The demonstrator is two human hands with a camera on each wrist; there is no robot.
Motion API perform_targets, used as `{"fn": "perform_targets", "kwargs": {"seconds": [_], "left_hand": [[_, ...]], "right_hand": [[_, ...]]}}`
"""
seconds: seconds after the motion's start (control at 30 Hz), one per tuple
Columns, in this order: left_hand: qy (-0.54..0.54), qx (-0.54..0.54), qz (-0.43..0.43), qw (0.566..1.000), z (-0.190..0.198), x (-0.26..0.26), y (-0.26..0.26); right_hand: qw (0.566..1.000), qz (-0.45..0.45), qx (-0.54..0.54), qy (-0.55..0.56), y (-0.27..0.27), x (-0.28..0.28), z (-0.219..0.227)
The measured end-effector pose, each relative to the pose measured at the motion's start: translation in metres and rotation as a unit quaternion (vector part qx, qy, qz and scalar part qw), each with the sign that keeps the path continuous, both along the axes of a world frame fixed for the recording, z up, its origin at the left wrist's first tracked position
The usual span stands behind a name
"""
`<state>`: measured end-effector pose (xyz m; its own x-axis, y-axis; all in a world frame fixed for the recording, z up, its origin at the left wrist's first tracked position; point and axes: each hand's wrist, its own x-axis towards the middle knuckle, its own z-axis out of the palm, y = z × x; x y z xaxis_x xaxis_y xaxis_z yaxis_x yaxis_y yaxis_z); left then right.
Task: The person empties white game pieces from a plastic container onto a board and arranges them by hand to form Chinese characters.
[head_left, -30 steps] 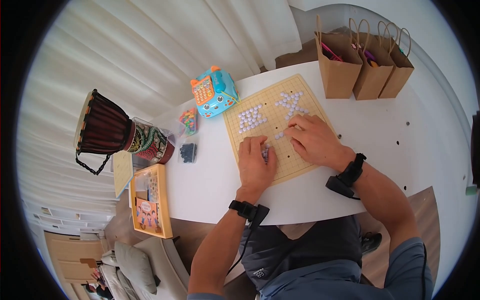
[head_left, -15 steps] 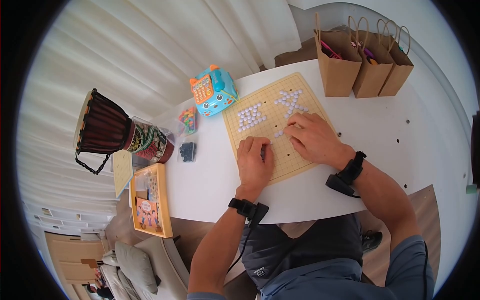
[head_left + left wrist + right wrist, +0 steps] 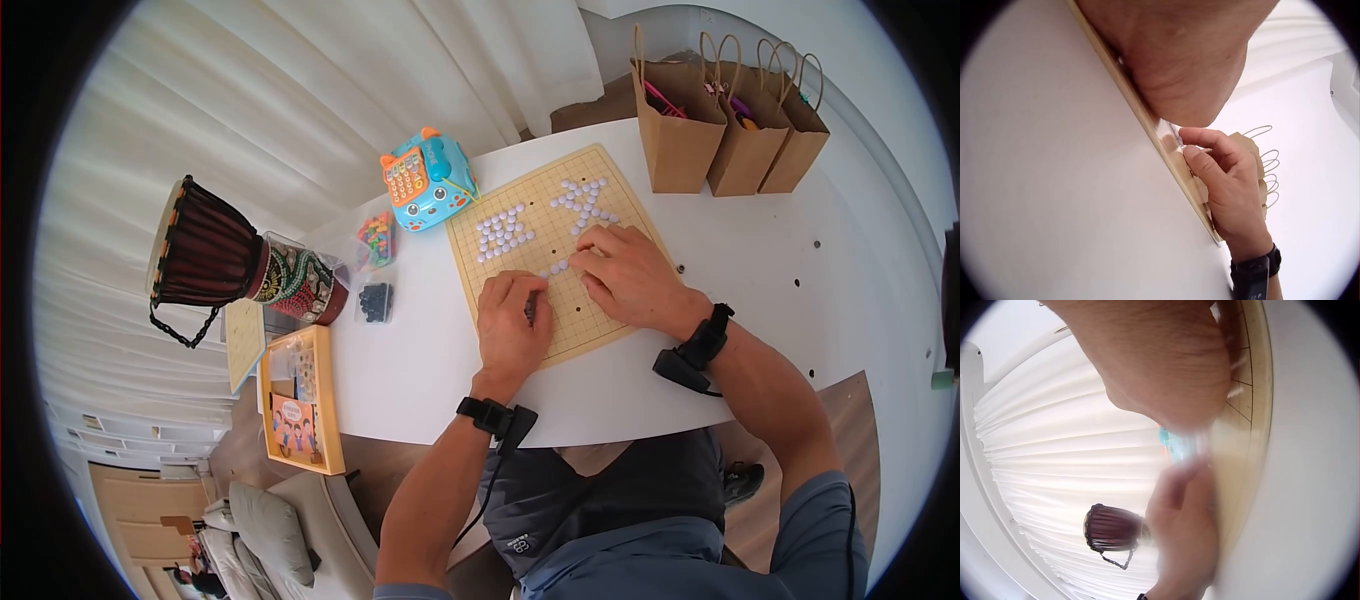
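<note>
A wooden grid board (image 3: pixel 600 330) lies on the white table with white go stones (image 3: pixel 505 235) laid out in two groups. A short row of stones (image 3: pixel 554 270) lies between my hands. My left hand (image 3: pixel 513 325) is cupped at the board's near left, curled round several stones (image 3: pixel 531 308), mostly shaded by the fingers; its thumb and index tips are at the row's left end. My right hand (image 3: pixel 630 280) rests over the board's right side, fingertips at the row's other end. In the left wrist view, its thumb and index finger (image 3: pixel 1207 136) are bent loosely with a gap between them.
A blue toy phone (image 3: pixel 430 185) stands by the board's far left corner. Clear boxes of colored pieces (image 3: pixel 377 242) and black stones (image 3: pixel 375 304) sit left. Paper bags (image 3: pixel 680 130) stand far right. A drum (image 3: pixel 215 250) and wooden tray (image 3: pixel 325 400) are left of the table.
My left fingers have shifted slightly toward the row, and a stone that was by the left thumb now lies at the row's left end. My right hand has stayed nearly still.
</note>
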<state>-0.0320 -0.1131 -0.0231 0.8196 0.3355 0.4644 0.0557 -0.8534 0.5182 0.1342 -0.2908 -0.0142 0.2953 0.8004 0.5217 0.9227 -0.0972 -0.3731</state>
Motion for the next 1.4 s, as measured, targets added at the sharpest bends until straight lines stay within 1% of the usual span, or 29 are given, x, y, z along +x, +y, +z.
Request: {"fn": "perform_targets", "kwargs": {"seconds": [0.13,0.3,0.53,0.6,0.73,0.9,1.03,1.1,1.23,1.33,1.4], "left_hand": [[0.015,-0.030,0.023,0.999,0.0028,-0.0001,-0.0036],[-0.005,0.011,0.001,1.000,0.0009,0.0008,-0.0011],[-0.001,-0.001,-0.011,1.000,-0.0006,-0.0006,0.0007],[0.036,-0.025,0.018,0.999,0.0006,-0.0025,-0.0008],[0.027,-0.051,0.030,0.998,-0.0007,-0.0030,-0.0024],[0.048,-0.047,0.025,0.997,0.0035,-0.0032,-0.0030],[0.044,-0.037,0.015,0.998,0.0015,-0.0034,-0.0003],[0.037,-0.003,0.018,0.999,0.0002,-0.0034,0.0008],[0.050,0.011,0.037,0.998,0.0003,-0.0038,-0.0006],[0.050,0.002,0.046,0.998,0.0002,-0.0027,-0.0016],[0.033,-0.048,0.027,0.998,0.0025,-0.0028,-0.0028]], "right_hand": [[1.000,-0.004,-0.002,-0.008,0.0005,0.0003,-0.0009],[1.000,-0.002,0.005,-0.004,-0.0001,-0.0003,-0.0002],[1.000,0.006,0.003,-0.008,-0.0010,0.0013,-0.0007],[1.000,-0.009,0.003,0.020,-0.0008,-0.0010,0.0039],[0.997,-0.043,0.020,0.062,0.0004,-0.0022,0.0023],[0.999,-0.029,0.003,0.043,-0.0009,0.0003,0.0016],[0.999,-0.023,0.002,0.040,-0.0016,0.0005,0.0017],[0.999,-0.024,-0.008,0.043,-0.0017,0.0002,0.0023],[0.999,-0.025,0.008,0.042,-0.0020,-0.0010,0.0027],[0.999,-0.024,0.011,0.045,-0.0019,-0.0004,0.0012],[0.999,-0.021,0.010,0.042,-0.0018,0.0001,0.0007]]}}
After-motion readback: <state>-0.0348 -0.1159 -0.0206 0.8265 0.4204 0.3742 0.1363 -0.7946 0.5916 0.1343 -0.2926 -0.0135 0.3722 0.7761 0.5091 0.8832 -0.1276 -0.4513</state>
